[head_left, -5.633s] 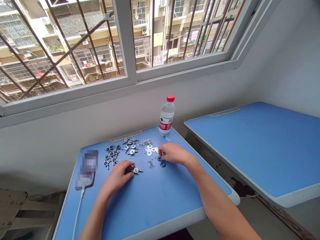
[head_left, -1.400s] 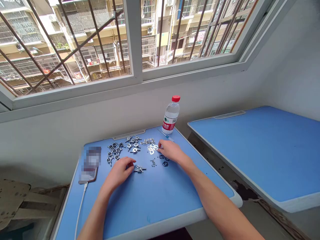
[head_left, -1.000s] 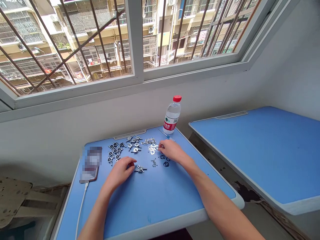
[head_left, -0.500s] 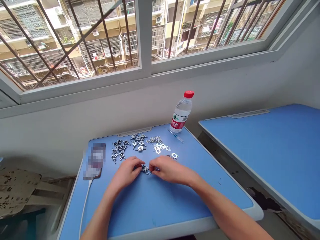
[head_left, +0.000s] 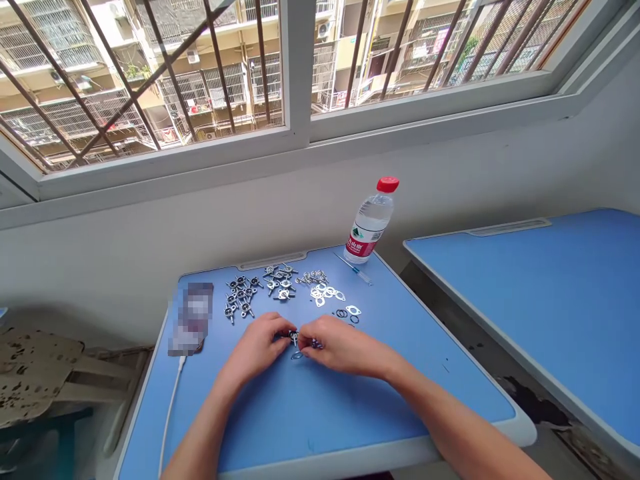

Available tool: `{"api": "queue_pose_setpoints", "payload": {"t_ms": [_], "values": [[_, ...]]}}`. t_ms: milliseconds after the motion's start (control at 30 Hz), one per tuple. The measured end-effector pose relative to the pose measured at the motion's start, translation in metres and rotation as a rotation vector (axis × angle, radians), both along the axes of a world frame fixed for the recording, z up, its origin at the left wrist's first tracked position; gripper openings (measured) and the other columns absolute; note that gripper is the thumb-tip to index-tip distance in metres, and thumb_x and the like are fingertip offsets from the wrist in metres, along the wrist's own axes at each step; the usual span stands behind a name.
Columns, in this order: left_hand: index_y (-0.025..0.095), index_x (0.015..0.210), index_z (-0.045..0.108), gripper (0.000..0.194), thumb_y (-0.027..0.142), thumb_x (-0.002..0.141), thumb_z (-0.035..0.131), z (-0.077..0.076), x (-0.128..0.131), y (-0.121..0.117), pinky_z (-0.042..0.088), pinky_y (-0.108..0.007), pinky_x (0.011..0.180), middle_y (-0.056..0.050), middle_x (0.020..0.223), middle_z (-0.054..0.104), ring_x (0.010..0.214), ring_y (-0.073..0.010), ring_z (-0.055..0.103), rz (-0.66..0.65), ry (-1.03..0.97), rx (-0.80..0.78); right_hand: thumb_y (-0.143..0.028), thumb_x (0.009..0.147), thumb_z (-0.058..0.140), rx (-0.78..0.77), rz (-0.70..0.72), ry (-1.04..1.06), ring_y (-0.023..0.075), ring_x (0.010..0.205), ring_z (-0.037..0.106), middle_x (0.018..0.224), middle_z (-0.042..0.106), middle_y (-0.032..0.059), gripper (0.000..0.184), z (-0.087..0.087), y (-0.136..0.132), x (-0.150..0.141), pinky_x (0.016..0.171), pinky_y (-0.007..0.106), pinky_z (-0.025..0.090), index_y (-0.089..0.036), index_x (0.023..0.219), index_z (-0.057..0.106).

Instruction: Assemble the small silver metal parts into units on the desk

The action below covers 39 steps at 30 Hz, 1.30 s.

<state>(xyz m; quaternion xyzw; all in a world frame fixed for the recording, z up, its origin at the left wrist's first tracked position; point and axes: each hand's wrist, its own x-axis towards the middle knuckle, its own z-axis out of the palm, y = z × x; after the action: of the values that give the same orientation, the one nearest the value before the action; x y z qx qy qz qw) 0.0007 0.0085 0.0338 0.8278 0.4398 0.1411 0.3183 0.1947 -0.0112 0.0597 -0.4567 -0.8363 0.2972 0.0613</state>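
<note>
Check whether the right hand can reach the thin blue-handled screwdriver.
Probably yes: nothing tall blocks the right hand; only flat silver washers and black rubber O-rings lie before the thin blue-handled screwdriver.

Small metal fitting [head_left: 294,337]: is glinting with smooth, silvery metal at lower centre.
Winged metal fittings [head_left: 239,293]: are shining with a smooth, bright metal finish at centre left.
Flat metal washers [head_left: 325,293]: are showing a glossy silver surface at centre.
Black O-rings [head_left: 342,313]: are looking matt, like rubber.
Desk top [head_left: 320,407]: is showing smooth blue laminate with a soft sheen.
Water bottle [head_left: 370,230]: is gleaming as clear, glossy plastic at upper centre.
Bottle cap [head_left: 388,185]: is showing shiny red plastic.
Window frame [head_left: 300,80]: is showing smooth white paint across the top.
Wall [head_left: 500,167]: is looking matt white.
Stained board [head_left: 35,363]: is looking rough and worn at lower left.
</note>
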Motion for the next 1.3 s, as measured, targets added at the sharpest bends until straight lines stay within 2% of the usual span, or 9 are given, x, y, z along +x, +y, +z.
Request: {"api": "queue_pose_setpoints", "payload": {"t_ms": [233,433,600,767,933,1033,1167,1300], "values": [[0.024,0.094,0.072,0.026,0.012,0.084,0.052,-0.003,0.002,0.000,0.043,-0.027,0.076,-0.002,0.090,0.064,0.090,-0.0192,0.059,0.002,0.009,0.018,-0.012,0.084,0.052,-0.001,-0.084,0.032,0.0152,0.069,0.061,0.078,0.072,0.0038,0.021,-0.002,-0.001,-0.004,0.058,0.022,0.033,-0.018,0.082,0.071],[0.023,0.094,0.071,0.023,0.013,0.085,0.053,-0.005,0.002,0.001,0.043,-0.027,0.075,-0.002,0.089,0.064,0.089,-0.0186,0.059,-0.004,0.011,0.028,-0.012,0.084,0.054,-0.007,-0.140,0.054,0.0151,0.070,0.060,0.078,0.071,0.0033,0.017,-0.003,0.002,-0.002,0.059,0.022,0.035,-0.018,0.081,0.070],[0.022,0.100,0.070,0.029,0.010,0.084,0.049,-0.002,0.001,0.001,0.045,-0.028,0.080,-0.004,0.094,0.066,0.092,-0.0191,0.060,0.000,0.030,0.020,-0.014,0.082,0.053,-0.029,-0.194,0.133,0.0147,0.071,0.058,0.076,0.069,0.0023,0.016,-0.010,0.010,0.000,0.061,0.023,0.036,-0.017,0.077,0.068],[0.022,0.102,0.069,0.039,0.004,0.076,0.045,0.007,0.003,-0.004,0.046,-0.028,0.079,-0.003,0.095,0.066,0.092,-0.0189,0.060,0.008,0.059,0.008,-0.014,0.080,0.053,-0.120,-0.254,0.188,0.0139,0.068,0.057,0.071,0.066,0.0013,0.016,-0.013,0.015,0.001,0.059,0.022,0.036,-0.017,0.072,0.066],[0.022,0.101,0.065,0.029,0.012,0.077,0.053,0.008,0.006,-0.008,0.045,-0.029,0.077,-0.002,0.093,0.065,0.090,-0.0199,0.058,0.009,0.128,0.064,-0.017,0.081,0.052,-0.147,-0.280,0.198,0.0137,0.066,0.055,0.070,0.065,0.0012,0.015,-0.018,0.016,0.000,0.057,0.022,0.034,-0.017,0.071,0.064],[0.021,0.098,0.063,0.021,0.013,0.080,0.054,0.006,0.009,-0.009,0.044,-0.030,0.077,-0.003,0.094,0.065,0.091,-0.0199,0.058,0.025,0.176,0.102,-0.018,0.082,0.052,-0.112,-0.304,0.202,0.0145,0.069,0.057,0.074,0.066,0.0018,0.012,-0.021,0.018,0.002,0.058,0.022,0.035,-0.018,0.080,0.064],[0.022,0.098,0.061,0.017,0.014,0.084,0.056,0.007,0.013,-0.010,0.044,-0.031,0.079,-0.003,0.098,0.065,0.093,-0.0206,0.058,0.036,0.246,0.128,-0.016,0.082,0.050,-0.061,-0.321,0.143,0.0155,0.072,0.058,0.077,0.068,0.0022,0.016,-0.016,0.019,0.009,0.058,0.023,0.034,-0.019,0.084,0.065],[0.021,0.099,0.061,0.014,0.016,0.086,0.058,0.010,0.015,-0.012,0.043,-0.031,0.078,-0.003,0.097,0.065,0.092,-0.0209,0.059,0.037,0.295,0.141,-0.017,0.081,0.052,-0.058,-0.264,0.018,0.0169,0.075,0.060,0.082,0.070,0.0031,0.016,-0.009,0.020,0.014,0.058,0.024,0.033,-0.020,0.083,0.068]]}}
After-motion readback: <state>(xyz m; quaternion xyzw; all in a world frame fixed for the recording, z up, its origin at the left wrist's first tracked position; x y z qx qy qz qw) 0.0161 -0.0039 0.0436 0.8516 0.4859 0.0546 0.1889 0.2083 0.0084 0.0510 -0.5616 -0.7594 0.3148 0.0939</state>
